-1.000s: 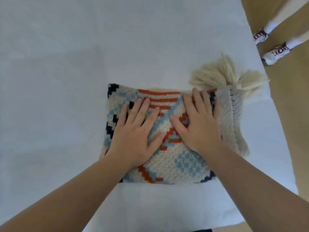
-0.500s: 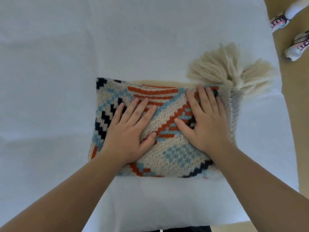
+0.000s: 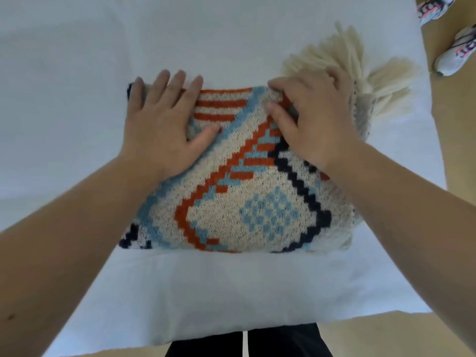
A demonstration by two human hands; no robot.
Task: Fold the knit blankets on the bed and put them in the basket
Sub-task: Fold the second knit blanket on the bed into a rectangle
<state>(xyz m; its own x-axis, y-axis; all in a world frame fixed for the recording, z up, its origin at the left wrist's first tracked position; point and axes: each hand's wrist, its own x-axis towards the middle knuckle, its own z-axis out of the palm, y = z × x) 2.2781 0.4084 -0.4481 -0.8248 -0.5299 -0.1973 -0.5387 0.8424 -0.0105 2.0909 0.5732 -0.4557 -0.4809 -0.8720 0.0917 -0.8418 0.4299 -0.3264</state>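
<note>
A folded knit blanket (image 3: 239,191), cream with orange, pale blue and navy stepped patterns, lies on the white bed (image 3: 77,60) close to its near edge and toward its right side. Its cream tassels (image 3: 360,65) spread out from the blanket's far right corner onto the sheet, reaching nearly to the bed's right edge.

The left hand (image 3: 159,127) lies flat on the blanket's far left part, fingers straight and spread, their tips at or just over the far fold, the thumb pressed onto the pattern; it holds nothing. The right hand (image 3: 311,119) sits on the far right part, its fingers curled over the far edge beside the tassels, with the thumb pinching the knit from the near side, so it grips that edge.

Beyond the bed's right edge, on the tan floor, stand two white sneakers (image 3: 456,52) with dark and pink lettering on their sides, too blurred to read.
</note>
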